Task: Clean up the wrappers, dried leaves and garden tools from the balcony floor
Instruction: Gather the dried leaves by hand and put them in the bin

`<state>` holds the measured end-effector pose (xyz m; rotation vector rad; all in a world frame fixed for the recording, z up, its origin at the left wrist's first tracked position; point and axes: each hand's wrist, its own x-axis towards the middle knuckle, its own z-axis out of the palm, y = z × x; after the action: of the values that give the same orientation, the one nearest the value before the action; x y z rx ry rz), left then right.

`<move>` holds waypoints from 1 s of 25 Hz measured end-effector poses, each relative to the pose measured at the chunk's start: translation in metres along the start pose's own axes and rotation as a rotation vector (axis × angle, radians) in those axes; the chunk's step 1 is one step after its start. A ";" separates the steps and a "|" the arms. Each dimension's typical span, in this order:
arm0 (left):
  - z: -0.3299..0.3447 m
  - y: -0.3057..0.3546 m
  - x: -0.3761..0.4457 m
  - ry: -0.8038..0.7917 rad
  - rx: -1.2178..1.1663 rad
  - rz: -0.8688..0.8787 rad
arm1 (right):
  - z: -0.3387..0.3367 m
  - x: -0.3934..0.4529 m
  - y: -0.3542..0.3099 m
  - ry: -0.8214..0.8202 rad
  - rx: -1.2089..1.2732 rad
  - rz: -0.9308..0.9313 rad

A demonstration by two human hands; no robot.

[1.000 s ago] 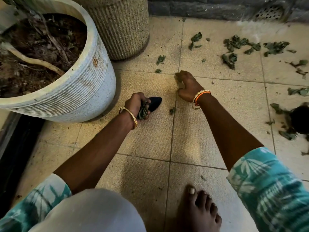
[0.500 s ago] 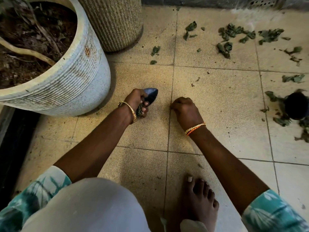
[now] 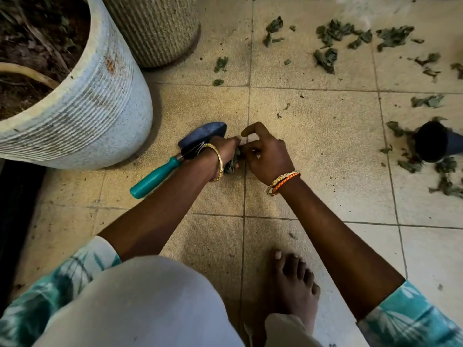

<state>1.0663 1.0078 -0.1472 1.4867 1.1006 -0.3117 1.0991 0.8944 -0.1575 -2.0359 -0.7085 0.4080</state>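
Fingers (image 3: 231, 142) of left hand (image 3: 223, 152) curled round a bunch of dried leaves (image 3: 231, 162), the bunch showing below the palm. Fingers (image 3: 253, 149) of right hand (image 3: 266, 156) bent and pinching at the same bunch from the right, forefinger arched above, both hands touching over a tile joint. Gold bangle (image 3: 216, 161) on the left wrist; gold and orange bangles (image 3: 283, 181) on the right.

Trowel (image 3: 175, 159) flat on the balcony floor (image 3: 325, 159) just behind the left hand: dark blue blade pointing up and right, teal handle running down and left, blade partly hidden by the wrist. Whether the hand touches the blade, impossible to tell.

More dried leaves scattered loose on the tiles: a cluster (image 3: 338, 38) at upper right, a few small pieces (image 3: 220, 65) near the woven pot, another spread (image 3: 426, 166) at the right edge round a dark cone-shaped object (image 3: 433, 144), its kind unclear.

Large white ribbed planter (image 3: 100, 108) at upper left, soil and a pale stem inside, standing close to the trowel blade. Ribbed beige pot (image 3: 157, 28) just behind it, the two nearly touching.

Bare foot (image 3: 290, 284) planted on the tiles at lower centre, pale trouser knee (image 3: 140, 301) to its left, teal leaf-patterned sleeves (image 3: 411, 319) on both arms.
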 end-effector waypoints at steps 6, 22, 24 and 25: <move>-0.030 0.015 0.019 0.110 -0.215 0.023 | -0.014 0.072 0.007 0.066 -0.027 0.036; -0.069 0.023 0.047 0.074 -0.424 -0.082 | 0.039 0.187 0.033 -0.088 -0.709 -0.392; -0.059 0.026 0.043 0.044 -0.437 -0.082 | 0.029 0.171 0.029 -0.020 -0.683 -0.302; -0.051 0.027 0.041 0.029 -0.446 -0.084 | 0.023 0.164 0.030 0.022 -0.591 -0.215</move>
<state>1.0879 1.0753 -0.1465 1.0539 1.1683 -0.0917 1.2241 0.9993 -0.1965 -2.4666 -1.1198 0.0467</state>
